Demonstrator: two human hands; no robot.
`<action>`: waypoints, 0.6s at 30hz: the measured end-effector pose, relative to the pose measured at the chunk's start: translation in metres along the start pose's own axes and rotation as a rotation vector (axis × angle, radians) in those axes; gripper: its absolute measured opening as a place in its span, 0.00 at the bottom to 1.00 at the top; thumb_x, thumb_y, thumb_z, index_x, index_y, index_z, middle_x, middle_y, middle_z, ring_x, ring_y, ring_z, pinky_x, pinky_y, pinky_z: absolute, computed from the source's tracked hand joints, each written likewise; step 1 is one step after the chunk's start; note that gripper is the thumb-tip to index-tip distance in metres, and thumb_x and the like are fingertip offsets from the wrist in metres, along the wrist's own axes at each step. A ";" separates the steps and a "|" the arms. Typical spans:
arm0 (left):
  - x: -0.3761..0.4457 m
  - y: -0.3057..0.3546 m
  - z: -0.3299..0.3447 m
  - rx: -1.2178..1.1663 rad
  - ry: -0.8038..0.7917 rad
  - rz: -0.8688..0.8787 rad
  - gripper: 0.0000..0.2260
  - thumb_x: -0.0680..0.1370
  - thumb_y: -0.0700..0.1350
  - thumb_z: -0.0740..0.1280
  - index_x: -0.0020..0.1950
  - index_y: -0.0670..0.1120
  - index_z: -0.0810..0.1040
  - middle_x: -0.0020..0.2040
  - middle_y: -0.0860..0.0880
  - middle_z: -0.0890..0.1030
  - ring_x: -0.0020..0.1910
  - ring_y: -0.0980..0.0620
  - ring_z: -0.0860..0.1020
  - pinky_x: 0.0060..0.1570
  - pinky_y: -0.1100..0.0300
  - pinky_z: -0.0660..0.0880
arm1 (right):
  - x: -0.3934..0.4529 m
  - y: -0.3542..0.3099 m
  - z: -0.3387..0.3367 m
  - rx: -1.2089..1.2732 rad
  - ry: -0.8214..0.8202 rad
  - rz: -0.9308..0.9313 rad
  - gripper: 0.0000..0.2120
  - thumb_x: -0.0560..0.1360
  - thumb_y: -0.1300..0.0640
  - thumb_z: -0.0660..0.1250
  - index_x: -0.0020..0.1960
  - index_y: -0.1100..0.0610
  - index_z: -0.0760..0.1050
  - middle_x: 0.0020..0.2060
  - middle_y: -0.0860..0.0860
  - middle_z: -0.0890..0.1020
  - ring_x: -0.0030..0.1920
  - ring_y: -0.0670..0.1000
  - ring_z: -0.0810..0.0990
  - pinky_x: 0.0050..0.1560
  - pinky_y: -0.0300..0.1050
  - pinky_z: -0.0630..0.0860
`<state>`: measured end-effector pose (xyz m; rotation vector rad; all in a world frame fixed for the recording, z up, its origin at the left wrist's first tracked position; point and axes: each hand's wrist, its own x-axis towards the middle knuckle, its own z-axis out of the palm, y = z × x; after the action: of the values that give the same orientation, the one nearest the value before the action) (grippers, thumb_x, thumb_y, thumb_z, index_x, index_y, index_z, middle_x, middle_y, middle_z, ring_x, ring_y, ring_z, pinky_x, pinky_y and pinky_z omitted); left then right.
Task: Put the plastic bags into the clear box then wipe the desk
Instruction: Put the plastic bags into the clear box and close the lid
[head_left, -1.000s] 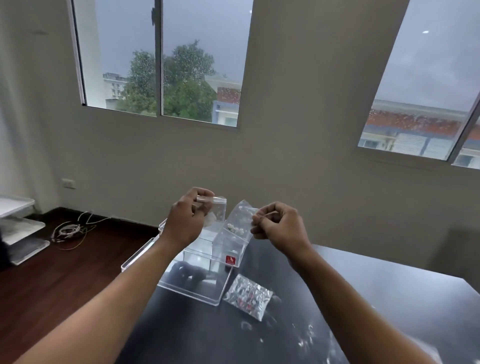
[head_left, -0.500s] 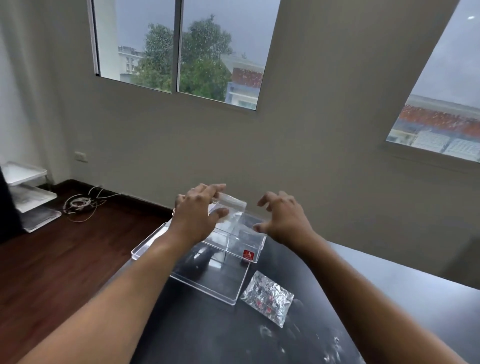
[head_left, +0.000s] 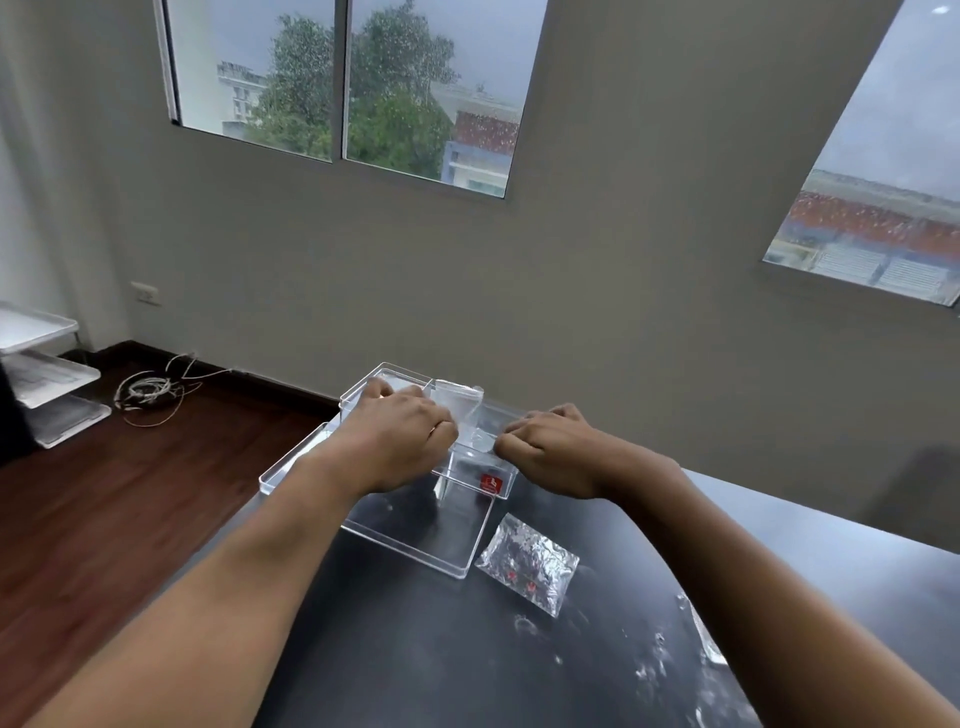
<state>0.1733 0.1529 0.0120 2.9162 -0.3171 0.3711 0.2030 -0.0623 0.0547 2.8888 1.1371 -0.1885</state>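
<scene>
at frame centre, our left hand (head_left: 402, 441) and right hand (head_left: 550, 451) press a clear plastic bag (head_left: 457, 402) into the clear rectangular box (head_left: 415, 535), fingers curled; whether they pinch the bag, we cannot tell.

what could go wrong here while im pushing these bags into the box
The box sits at the desk's left edge, with its lid partly overhanging; a downward push from the left hand and right hand might tip or slide it off. A bag sticks up above the rim and may spring back out. Another bag lies outside and could be forgotten before wiping.
</scene>
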 end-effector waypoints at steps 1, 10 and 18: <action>-0.001 0.000 -0.001 0.030 -0.021 -0.006 0.24 0.78 0.55 0.44 0.48 0.52 0.80 0.50 0.54 0.82 0.59 0.54 0.74 0.66 0.47 0.58 | 0.000 0.001 0.001 0.008 0.001 -0.001 0.25 0.83 0.46 0.45 0.44 0.59 0.75 0.44 0.54 0.80 0.55 0.52 0.77 0.70 0.55 0.57; -0.004 0.010 -0.003 0.043 0.081 -0.030 0.19 0.81 0.54 0.47 0.53 0.54 0.78 0.50 0.52 0.80 0.58 0.51 0.74 0.65 0.47 0.57 | -0.018 -0.001 0.009 -0.080 0.127 -0.106 0.27 0.82 0.46 0.42 0.41 0.55 0.76 0.39 0.51 0.81 0.52 0.50 0.76 0.71 0.53 0.57; -0.002 0.007 0.005 0.091 0.239 0.009 0.24 0.80 0.55 0.50 0.44 0.49 0.85 0.49 0.53 0.77 0.54 0.51 0.73 0.62 0.50 0.60 | -0.028 0.002 0.012 0.053 0.276 -0.049 0.32 0.81 0.43 0.41 0.56 0.49 0.84 0.58 0.47 0.84 0.65 0.47 0.76 0.76 0.51 0.53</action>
<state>0.1709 0.1453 0.0074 2.9161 -0.2840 0.7466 0.1828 -0.0836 0.0464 3.0052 1.2584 0.1884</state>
